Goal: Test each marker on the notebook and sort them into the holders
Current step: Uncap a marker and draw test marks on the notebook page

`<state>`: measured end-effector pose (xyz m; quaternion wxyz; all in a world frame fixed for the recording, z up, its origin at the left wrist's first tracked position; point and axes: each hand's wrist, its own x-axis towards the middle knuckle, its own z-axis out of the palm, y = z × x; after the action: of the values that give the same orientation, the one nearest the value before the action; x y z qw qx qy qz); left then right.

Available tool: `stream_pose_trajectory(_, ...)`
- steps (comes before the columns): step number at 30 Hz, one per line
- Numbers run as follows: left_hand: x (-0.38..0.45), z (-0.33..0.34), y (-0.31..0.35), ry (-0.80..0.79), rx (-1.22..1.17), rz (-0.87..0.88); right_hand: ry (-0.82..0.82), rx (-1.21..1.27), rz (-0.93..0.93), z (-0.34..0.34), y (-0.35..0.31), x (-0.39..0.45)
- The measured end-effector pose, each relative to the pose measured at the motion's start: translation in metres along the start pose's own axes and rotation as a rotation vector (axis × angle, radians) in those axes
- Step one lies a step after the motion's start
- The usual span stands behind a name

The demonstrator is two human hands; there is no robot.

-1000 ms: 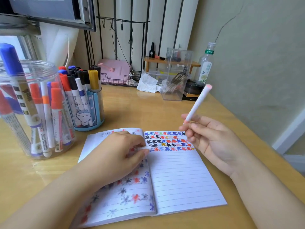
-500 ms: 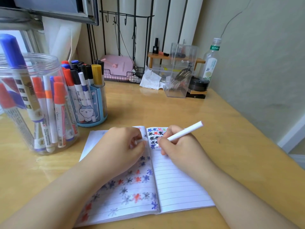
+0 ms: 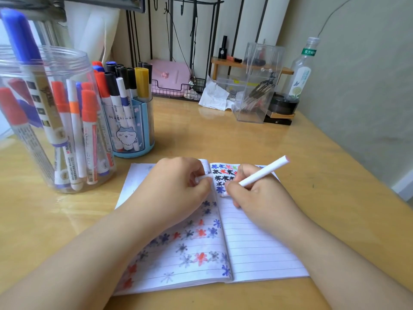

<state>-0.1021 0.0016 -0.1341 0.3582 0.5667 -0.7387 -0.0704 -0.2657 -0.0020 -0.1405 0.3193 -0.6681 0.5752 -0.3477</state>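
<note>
- Head view: the right hand (image 3: 257, 198) has come down from mid-air, where it held the marker (image 3: 261, 175) up a second ago, onto the right page of the notebook (image 3: 257, 249). Its fingers are clamped round the white barrel, and the tip touches the paper just below the rows of coloured stars.
- That puts the test of this marker under way; no fresh mark shows yet, so I cannot tell whether it writes.
- The left hand (image 3: 178, 189) stays curled on the left page near the spine, pinning the book flat and pinching a small white piece, probably the cap (image 3: 202, 178).
- Sorting comes next, in my view: recap, then drop it in a holder.
- The clear jar (image 3: 96, 121) stands at the far left with red, orange and blue markers; the blue cup (image 3: 146, 130) is just beside it, packed with black, blue and one yellow.
- Both stand well apart from the right hand, across the left arm, so the reach may need care.
- A clear box (image 3: 250, 113), a bottle (image 3: 301, 72) and crumpled paper (image 3: 212, 97) sit at the desk's (image 3: 223, 137) far edge, out of the way.
</note>
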Motion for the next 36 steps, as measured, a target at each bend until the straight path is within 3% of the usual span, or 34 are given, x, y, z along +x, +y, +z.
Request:
stream_pose_trajectory(11, 0.0022, 0.0009, -0.0017, -0.033, -0.097, -0.130, -0.002, 0.015, -0.019, 0.0018, 0.0023, -0.0003)
stream_pose_trajectory(36, 0.0016, -0.0019, -0.0003, -0.107, -0.104, -0.198, 0.044, 0.033, 0.004, -0.0013, 0.0075, 0.0025)
